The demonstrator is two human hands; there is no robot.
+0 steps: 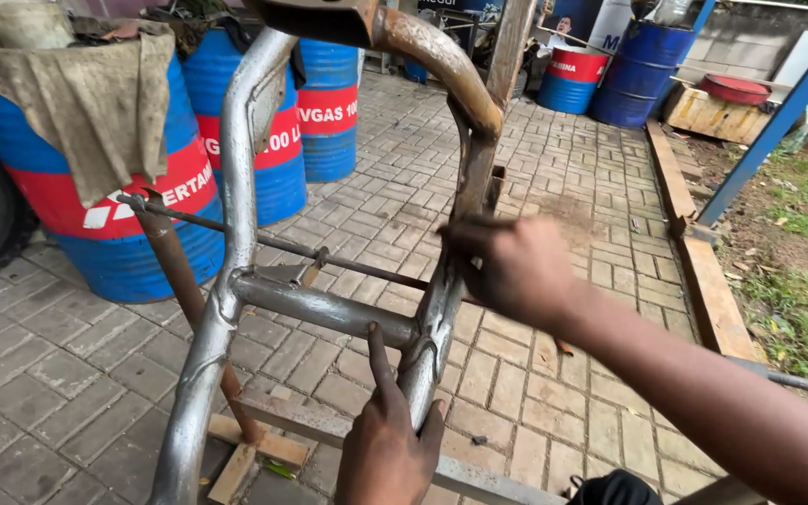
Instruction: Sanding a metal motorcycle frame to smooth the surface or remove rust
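Between both hands stands a bare metal frame [329, 309]. Left hand [387, 444], its grip clenched on the frame's right tube, forefinger pointing up. Right hand [516, 271], blurred, presses the rusty tube just above; its grip cannot be told.

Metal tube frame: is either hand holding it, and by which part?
The left hand grips the metal frame on its right-hand tube, just below the crossbar, index finger pointing up. The right hand is blurred against the same tube higher up; its grip cannot be told.
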